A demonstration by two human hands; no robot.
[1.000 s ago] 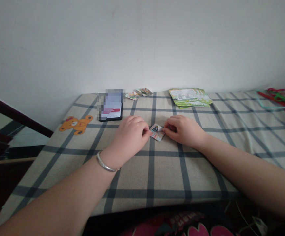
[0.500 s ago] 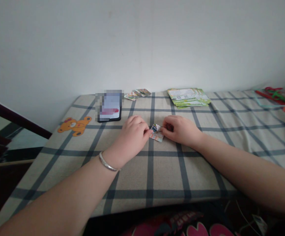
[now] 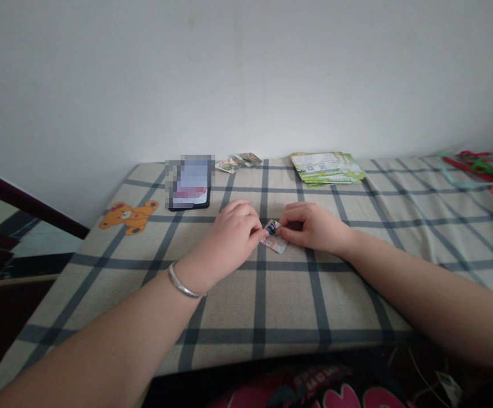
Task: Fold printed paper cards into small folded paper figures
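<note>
The fingers [image 3: 262,233] of the left hand [image 3: 238,228] and right hand [image 3: 313,226] pinch opposite sides of a small printed paper [image 3: 275,245] on the desk [image 3: 289,300]. Folding seems underway; the next move calls for edges aligned before creasing.

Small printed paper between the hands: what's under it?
Checked tablecloth shows around the small printed paper. What lies directly beneath is hidden; the left hand and right hand also cover parts of its sides.
</note>
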